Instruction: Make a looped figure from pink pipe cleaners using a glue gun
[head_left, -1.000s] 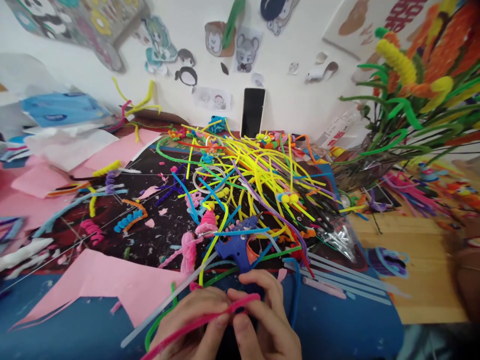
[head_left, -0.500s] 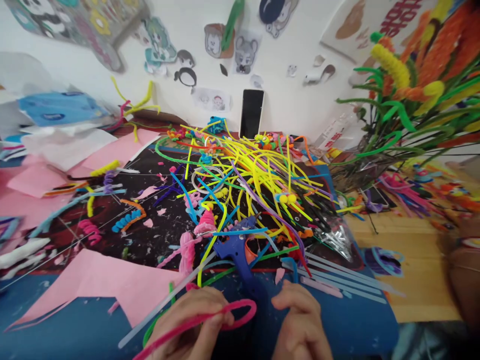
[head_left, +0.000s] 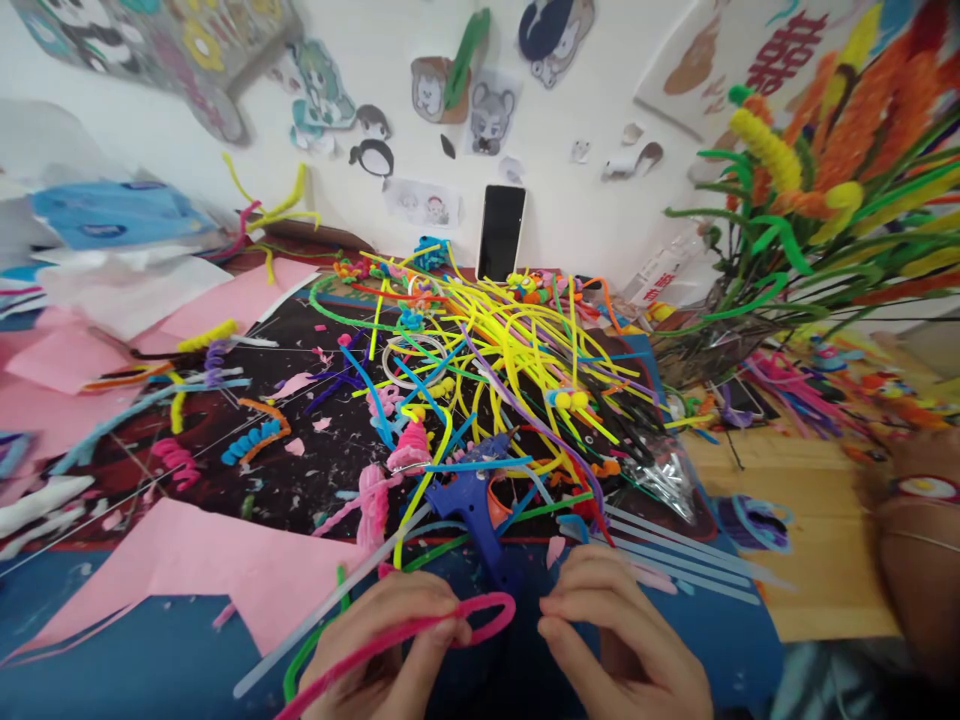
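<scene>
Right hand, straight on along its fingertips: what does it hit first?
Likely the looped pink pipe cleaner pinched in the left hand; the right hand points toward its loop, but depth is unclear.

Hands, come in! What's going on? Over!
Left hand pinching bent pink pipe cleaner. Right hand apart from it, nothing visibly held. Blue glue gun lying just beyond.

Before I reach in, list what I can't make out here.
All in the head view:
- The pink pipe cleaner's near end: cut off by the bottom edge.
- Its other end: hidden by the left hand's fingers.
- The other person's arm: blurred, cut off by the right edge.
- The flower bunch's full spread: cut off by the right edge.
</scene>
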